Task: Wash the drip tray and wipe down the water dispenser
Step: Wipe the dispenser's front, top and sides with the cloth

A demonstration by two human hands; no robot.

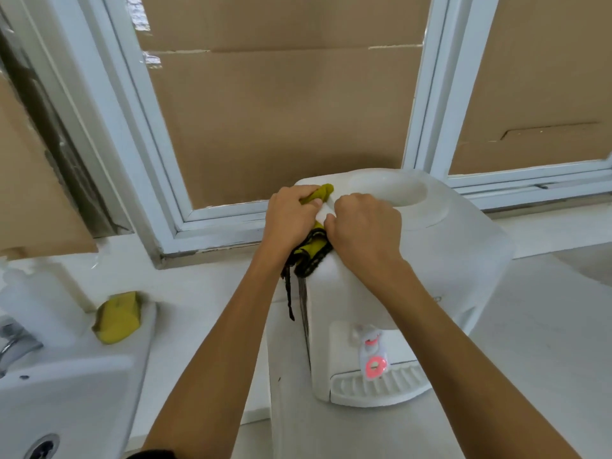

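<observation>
A white water dispenser (440, 260) stands on the counter under the window, its round bottle well empty on top. Its ribbed white drip tray (377, 385) sits in place at the front, below a tap with a pink lever (374, 364). A yellow cloth with dark edging (314, 246) lies on the dispenser's top left corner and hangs down its side. My left hand (291, 220) grips the cloth's upper part. Beside it, my right hand (364, 233) is closed on the cloth's lower part.
A white sink (66, 399) with a metal faucet (13, 342) is at the lower left. A yellow sponge (117, 318) rests on its rim beside a white bottle (36, 299). Behind the dispenser, the white-framed window (159, 180) is covered with cardboard.
</observation>
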